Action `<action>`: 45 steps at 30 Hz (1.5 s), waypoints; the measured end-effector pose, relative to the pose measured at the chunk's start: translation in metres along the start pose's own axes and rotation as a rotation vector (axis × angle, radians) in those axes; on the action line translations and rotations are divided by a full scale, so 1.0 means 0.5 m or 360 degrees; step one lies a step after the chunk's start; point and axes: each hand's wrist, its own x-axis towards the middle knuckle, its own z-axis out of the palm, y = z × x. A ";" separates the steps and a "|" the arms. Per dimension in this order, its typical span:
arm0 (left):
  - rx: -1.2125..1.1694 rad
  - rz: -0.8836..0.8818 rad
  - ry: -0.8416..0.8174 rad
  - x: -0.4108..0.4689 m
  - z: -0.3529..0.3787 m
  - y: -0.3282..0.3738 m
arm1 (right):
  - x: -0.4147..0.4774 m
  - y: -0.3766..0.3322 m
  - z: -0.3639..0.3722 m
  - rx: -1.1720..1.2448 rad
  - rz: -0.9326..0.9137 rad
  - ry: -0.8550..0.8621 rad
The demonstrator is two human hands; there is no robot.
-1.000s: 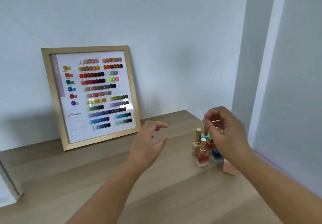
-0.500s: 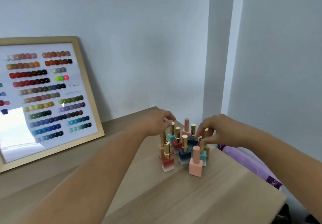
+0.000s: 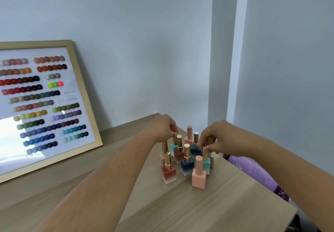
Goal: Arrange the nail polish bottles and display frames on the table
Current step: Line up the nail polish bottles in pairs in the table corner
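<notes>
Several nail polish bottles stand clustered near the table's far right corner: a pink one [image 3: 198, 175] in front, a red gradient one [image 3: 169, 173], a navy one [image 3: 187, 165] and a teal one [image 3: 207, 163]. My left hand [image 3: 162, 127] pinches the gold cap of a bottle at the cluster's back left. My right hand [image 3: 219, 137] pinches the gold cap of a bottle on the right side. A gold display frame [image 3: 85, 98] with rows of colour swatches leans against the wall at left.
The wooden table [image 3: 226, 206] ends just right of the bottles, at a corner close to the wall. Purple patterned fabric [image 3: 253, 170] lies below that edge. Both forearms reach across the tabletop toward the cluster.
The view swung right, so the frame slid left. Both hands came down from mid-air onto the bottle caps and closed on them.
</notes>
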 end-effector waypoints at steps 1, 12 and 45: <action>0.0007 0.0011 -0.0002 0.001 -0.003 0.000 | -0.002 -0.001 -0.012 0.0008 -0.0011 0.0018; -0.0038 0.0095 0.0427 0.071 -0.135 -0.038 | 0.114 -0.009 -0.202 0.0288 -0.0235 0.0393; -0.0385 -0.0449 0.0640 0.141 0.110 -0.238 | 0.445 0.176 0.179 0.0747 -0.0007 0.0288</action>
